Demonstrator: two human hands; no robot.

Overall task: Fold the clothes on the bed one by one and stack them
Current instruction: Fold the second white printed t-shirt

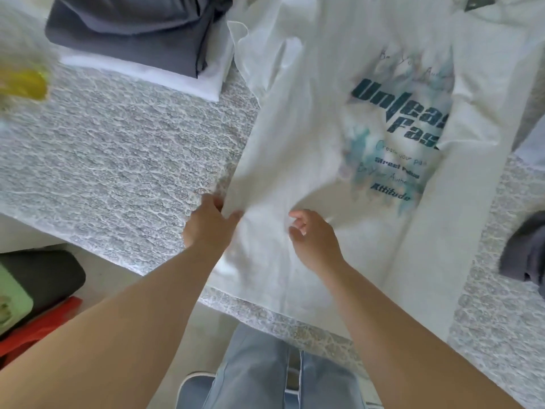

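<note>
Head cam: you're at the bed edge w/ a white printed T-shirt (309, 137) spread out in front of you.

Your left hand (209, 222) pinches the shirt's left side edge near the hem, thumb on top of the cloth, fingers tucked under it. Your right hand (312, 237) sits on the shirt just beside the left, fingers loosely curled, holding nothing. The shirt lies print-up on the textured gray bed cover (118, 149), right side folded in over part of the teal lettering. Far left: a stack w/ a folded dark gray garment (132, 28) on top of a folded white one (177, 75). Right edge: a crumpled gray garment (525, 249), apart from the shirt.
</note>
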